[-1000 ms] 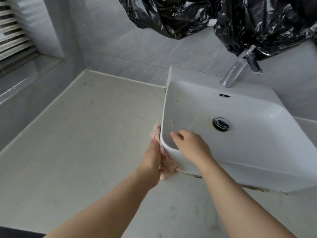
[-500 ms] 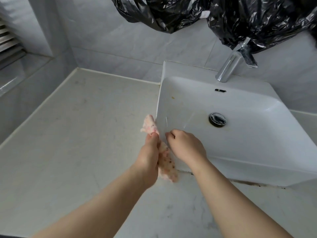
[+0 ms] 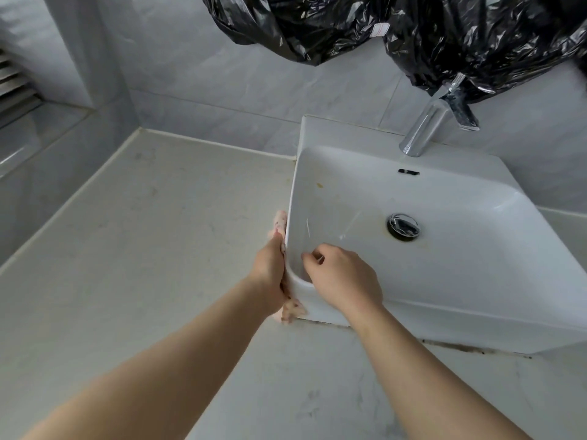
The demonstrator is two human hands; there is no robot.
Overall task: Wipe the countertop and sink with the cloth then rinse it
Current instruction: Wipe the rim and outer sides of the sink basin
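A: What are the hands doing?
B: The left hand (image 3: 270, 268) presses a pink speckled cloth (image 3: 281, 222) flat against the outer left wall of the white sink (image 3: 476, 281) — the cloth is sandwiched between palm and basin, one end showing above the hand, the other below the wrist near the countertop (image 3: 143, 249).
A: Is it gripping the cloth?
B: Closed around it, as far as the view shows, with the fingers hidden behind the hand.
A: And the right hand (image 3: 340, 277)?
B: Resting over the sink's near-left corner, fingers curled loosely, holding nothing — just beside the left hand, with the rim between them.
A: Farther out?
B: A drain (image 3: 403, 226) in the basin, a chrome faucet (image 3: 427, 130) behind, black plastic bags (image 3: 317, 27) hanging above
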